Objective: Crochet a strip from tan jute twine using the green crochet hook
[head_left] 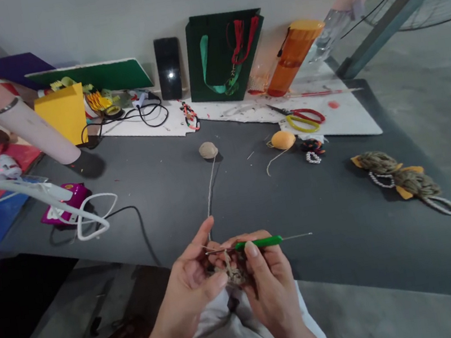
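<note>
Close to my lap, both hands work on a small beige crocheted piece (234, 274). My left hand (192, 285) pinches the piece, its index finger raised with the beige yarn strand (210, 189) running over it. My right hand (272, 284) is closed on a crochet hook with a green handle (258, 242), held level, its metal ends sticking out left and right. The strand leads up across the dark grey table (257, 204) to a beige yarn ball (207, 150).
An orange yarn ball (283, 140), scissors (301, 118), beaded bits (312, 152) and an olive crocheted bundle (402, 178) lie to the right. At the back stand a green gift bag (224, 55), a phone (169, 68) and an orange bottle (291, 58). White cables (87, 214) lie left.
</note>
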A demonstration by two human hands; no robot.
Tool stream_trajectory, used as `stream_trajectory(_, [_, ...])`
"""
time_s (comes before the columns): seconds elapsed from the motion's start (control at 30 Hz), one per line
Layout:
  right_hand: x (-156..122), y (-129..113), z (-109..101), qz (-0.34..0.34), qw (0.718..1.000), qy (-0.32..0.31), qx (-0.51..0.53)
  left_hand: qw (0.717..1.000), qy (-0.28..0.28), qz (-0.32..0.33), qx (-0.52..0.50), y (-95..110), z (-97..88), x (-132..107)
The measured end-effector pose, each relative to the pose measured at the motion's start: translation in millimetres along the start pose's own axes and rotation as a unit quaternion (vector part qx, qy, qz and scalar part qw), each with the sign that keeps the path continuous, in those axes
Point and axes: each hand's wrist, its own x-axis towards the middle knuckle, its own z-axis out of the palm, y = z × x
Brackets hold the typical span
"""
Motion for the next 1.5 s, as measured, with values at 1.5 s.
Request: stream_trajectory(1.5, [4.1,0.4,-7.4,-0.225,0.964,-0.05,-0.132,0.994,0.077,0.022,0.068,-2.4,14.2,1.9])
